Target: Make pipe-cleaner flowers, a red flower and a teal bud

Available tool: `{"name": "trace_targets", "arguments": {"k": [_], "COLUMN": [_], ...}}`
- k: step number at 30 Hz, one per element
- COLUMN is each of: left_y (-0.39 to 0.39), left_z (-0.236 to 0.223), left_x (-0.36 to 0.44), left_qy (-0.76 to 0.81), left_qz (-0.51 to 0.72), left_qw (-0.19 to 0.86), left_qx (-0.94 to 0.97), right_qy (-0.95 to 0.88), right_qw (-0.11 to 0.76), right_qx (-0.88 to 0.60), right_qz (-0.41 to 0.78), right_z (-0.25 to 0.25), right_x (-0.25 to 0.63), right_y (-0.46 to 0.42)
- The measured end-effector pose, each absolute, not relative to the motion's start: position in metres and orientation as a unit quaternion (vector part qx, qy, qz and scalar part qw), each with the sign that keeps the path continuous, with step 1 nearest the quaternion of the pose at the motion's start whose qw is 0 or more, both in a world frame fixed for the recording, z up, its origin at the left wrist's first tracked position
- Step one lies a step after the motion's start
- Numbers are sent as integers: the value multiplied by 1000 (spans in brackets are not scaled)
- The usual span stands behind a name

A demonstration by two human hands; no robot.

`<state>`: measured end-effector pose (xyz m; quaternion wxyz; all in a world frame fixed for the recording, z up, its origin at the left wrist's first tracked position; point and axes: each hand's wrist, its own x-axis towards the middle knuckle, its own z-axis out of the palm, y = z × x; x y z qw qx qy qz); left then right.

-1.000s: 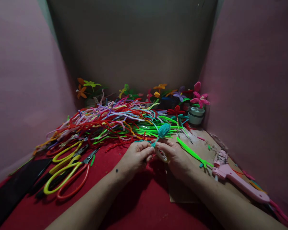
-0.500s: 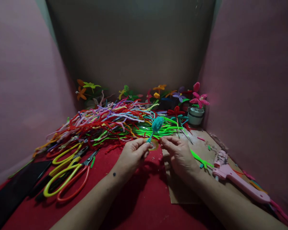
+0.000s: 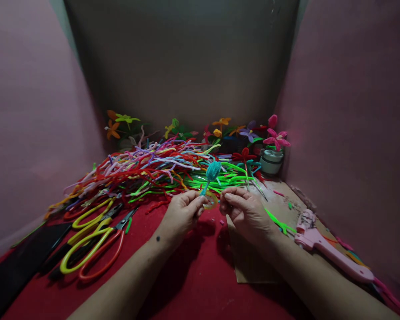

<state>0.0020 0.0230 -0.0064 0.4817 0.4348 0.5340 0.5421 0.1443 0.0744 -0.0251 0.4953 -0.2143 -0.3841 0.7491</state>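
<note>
My left hand (image 3: 186,213) pinches the thin stem of a teal pipe-cleaner flower bud (image 3: 214,171), which stands upright above the fingertips, tilted slightly right. A short gap away is my right hand (image 3: 246,209), its thumb and fingers pressed together; whatever they may hold is too small to see. Between and behind the two hands shows a pale yellowish ring (image 3: 214,201), like a tape roll, partly covered by the left fingers. Beyond the hands lie green pipe cleaners (image 3: 231,180).
A heap of coloured pipe cleaners (image 3: 146,162) spreads across the back. Scissors (image 3: 122,240) and other yellow-handled tools (image 3: 66,258) lie left. At right are a pink glue gun (image 3: 340,258) and a cardboard sheet (image 3: 250,266). Pipe-cleaner flowers (image 3: 277,138) stand along the back wall.
My hands were together at the bud's stem and have since parted. The bud has shifted left with my left hand. The ring, earlier under my right hand, now shows between the hands.
</note>
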Motion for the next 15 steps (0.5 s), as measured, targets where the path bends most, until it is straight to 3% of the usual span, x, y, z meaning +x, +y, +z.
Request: {"name": "trace_targets", "arguments": {"k": [15], "left_y": [24], "left_z": [-8], "left_x": [-3], "left_qy": [526], "left_qz": [541], "left_qw": [499], "left_qx": [427], "right_qy": [-380], "right_qw": [469], "right_qx": [-171], "right_qz": [778], "right_z": [-27], "right_x": [144], "right_y": [74]}}
